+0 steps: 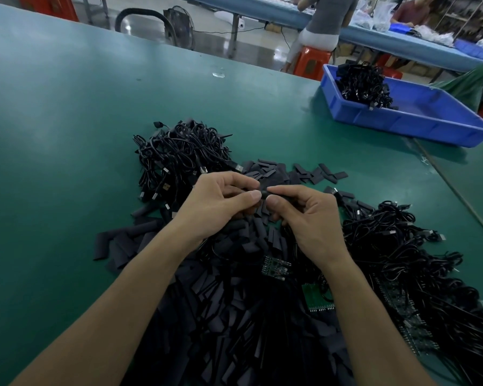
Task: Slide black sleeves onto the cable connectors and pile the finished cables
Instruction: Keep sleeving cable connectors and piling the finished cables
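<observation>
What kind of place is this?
Probably a factory workshop: a green worktable heaped with black cables and loose sleeves, a blue bin of more cables, and another worker seated at a second bench.

No legible text or labels anywhere

Over a green table, the left hand and right hand meet thumb to thumb, both pinching a small black sleeve; any connector inside it is too dark to make out. Loose sleeves lie heaped beneath the forearms, with two small circuit boards among them. A cable pile sits just beyond the left hand, and tangled cables spread to the right. A blue bin holding more cables stands far right.
</observation>
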